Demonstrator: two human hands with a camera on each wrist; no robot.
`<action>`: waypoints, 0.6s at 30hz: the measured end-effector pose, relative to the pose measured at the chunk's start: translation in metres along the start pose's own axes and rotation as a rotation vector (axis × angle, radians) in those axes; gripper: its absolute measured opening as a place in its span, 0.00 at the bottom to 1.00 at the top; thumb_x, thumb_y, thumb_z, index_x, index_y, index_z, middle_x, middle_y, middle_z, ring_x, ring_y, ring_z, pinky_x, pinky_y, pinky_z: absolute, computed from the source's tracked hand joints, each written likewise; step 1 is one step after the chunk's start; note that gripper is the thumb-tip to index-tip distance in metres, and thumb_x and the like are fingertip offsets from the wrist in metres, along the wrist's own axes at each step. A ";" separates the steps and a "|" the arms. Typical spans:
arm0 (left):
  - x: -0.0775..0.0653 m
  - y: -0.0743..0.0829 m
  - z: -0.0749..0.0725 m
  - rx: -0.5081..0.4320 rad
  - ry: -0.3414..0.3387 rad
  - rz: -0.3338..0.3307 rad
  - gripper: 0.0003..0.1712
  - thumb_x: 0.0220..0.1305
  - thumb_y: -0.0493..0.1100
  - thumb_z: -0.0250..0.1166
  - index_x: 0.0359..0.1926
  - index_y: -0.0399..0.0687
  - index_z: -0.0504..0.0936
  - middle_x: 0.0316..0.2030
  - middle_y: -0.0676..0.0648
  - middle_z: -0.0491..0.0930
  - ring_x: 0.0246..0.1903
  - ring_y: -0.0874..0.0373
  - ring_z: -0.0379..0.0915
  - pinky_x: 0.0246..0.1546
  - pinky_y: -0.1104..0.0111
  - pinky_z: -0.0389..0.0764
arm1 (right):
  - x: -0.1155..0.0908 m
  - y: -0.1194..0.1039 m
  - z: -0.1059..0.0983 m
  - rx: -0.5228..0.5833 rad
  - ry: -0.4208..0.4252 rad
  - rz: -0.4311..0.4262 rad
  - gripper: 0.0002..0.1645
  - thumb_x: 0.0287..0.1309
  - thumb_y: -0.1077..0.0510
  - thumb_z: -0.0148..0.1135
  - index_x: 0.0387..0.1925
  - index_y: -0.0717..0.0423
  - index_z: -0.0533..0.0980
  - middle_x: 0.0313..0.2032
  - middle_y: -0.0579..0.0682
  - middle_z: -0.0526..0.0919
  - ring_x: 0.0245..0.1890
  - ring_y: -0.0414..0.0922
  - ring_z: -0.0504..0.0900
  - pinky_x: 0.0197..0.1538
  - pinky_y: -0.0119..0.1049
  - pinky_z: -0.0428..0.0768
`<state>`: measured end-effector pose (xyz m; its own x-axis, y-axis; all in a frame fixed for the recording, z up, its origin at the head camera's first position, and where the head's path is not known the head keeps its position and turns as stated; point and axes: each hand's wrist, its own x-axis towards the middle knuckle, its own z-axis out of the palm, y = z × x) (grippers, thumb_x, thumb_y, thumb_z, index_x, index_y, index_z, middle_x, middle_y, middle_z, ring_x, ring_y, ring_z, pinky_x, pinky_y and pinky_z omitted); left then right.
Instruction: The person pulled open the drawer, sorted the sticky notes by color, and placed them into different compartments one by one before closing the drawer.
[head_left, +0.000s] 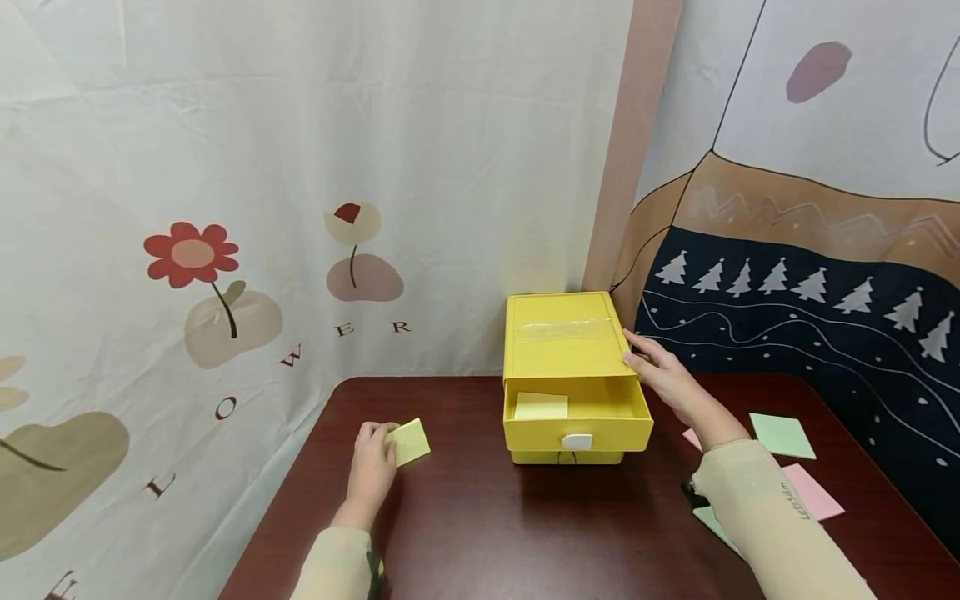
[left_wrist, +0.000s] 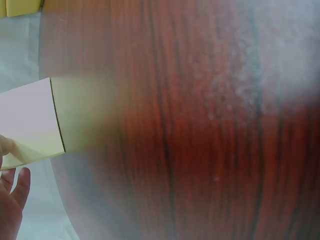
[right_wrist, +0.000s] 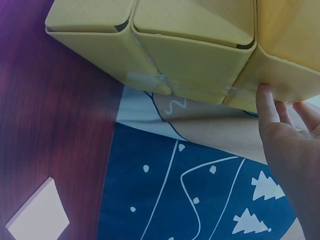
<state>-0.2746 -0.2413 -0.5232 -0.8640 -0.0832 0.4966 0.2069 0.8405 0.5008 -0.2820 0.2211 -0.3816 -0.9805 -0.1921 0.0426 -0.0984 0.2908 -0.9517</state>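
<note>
My left hand pinches a pale yellow sticky note pad above the left part of the table. In the left wrist view the pad shows its flat face, thumb on top and fingers below. A yellow drawer cabinet stands at the back of the table, its top drawer pulled out. Inside that drawer is a light yellow sticky note pad. Fingertips of my right hand touch the cabinet's upper right side, the fingers mostly straight; the right wrist view shows this hand against the yellow wall.
On the table's right side lie green sticky notes and pink ones, some partly covered by my right arm. A white tab sits on the drawer front. Printed curtains hang behind the dark red table.
</note>
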 end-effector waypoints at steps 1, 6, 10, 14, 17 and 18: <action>0.000 0.000 0.000 -0.001 0.005 0.014 0.14 0.49 0.28 0.60 0.39 0.42 0.78 0.36 0.44 0.67 0.38 0.49 0.64 0.39 0.58 0.68 | -0.002 -0.003 0.001 0.004 -0.001 0.001 0.37 0.60 0.46 0.47 0.67 0.49 0.47 0.66 0.56 0.41 0.58 0.57 0.57 0.57 0.54 0.57; -0.001 0.002 -0.001 -0.002 0.007 0.053 0.14 0.49 0.27 0.61 0.37 0.45 0.79 0.35 0.44 0.69 0.36 0.51 0.66 0.37 0.60 0.70 | -0.011 -0.018 0.005 0.001 -0.003 0.002 0.36 0.62 0.49 0.46 0.67 0.54 0.46 0.66 0.58 0.41 0.58 0.59 0.56 0.58 0.54 0.56; -0.002 0.003 -0.001 0.007 0.010 0.065 0.14 0.48 0.28 0.63 0.36 0.46 0.80 0.33 0.46 0.69 0.34 0.53 0.66 0.34 0.61 0.71 | -0.014 -0.022 0.007 0.002 -0.004 0.003 0.36 0.62 0.49 0.45 0.67 0.55 0.46 0.66 0.58 0.41 0.58 0.59 0.56 0.58 0.55 0.56; -0.002 0.003 -0.001 0.031 0.045 0.098 0.12 0.47 0.29 0.64 0.35 0.46 0.82 0.29 0.49 0.68 0.31 0.56 0.65 0.30 0.63 0.70 | -0.011 -0.017 0.005 0.014 -0.006 -0.003 0.36 0.62 0.49 0.46 0.67 0.54 0.47 0.66 0.58 0.41 0.58 0.59 0.56 0.57 0.55 0.56; -0.001 0.004 -0.001 0.043 0.078 0.127 0.13 0.46 0.29 0.64 0.34 0.46 0.82 0.28 0.51 0.67 0.29 0.59 0.63 0.27 0.65 0.69 | -0.006 -0.009 0.003 0.015 -0.006 -0.008 0.36 0.62 0.48 0.46 0.67 0.51 0.47 0.66 0.57 0.41 0.58 0.58 0.56 0.57 0.55 0.56; 0.000 0.004 -0.001 0.045 0.087 0.136 0.13 0.46 0.29 0.65 0.34 0.47 0.82 0.28 0.51 0.67 0.28 0.59 0.63 0.26 0.66 0.69 | -0.003 -0.005 0.002 0.012 -0.005 -0.009 0.36 0.61 0.47 0.46 0.67 0.50 0.47 0.66 0.56 0.41 0.58 0.58 0.57 0.57 0.55 0.57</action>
<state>-0.2730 -0.2382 -0.5210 -0.7863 -0.0116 0.6177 0.2966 0.8700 0.3939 -0.2778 0.2186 -0.3773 -0.9787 -0.1992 0.0496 -0.1050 0.2781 -0.9548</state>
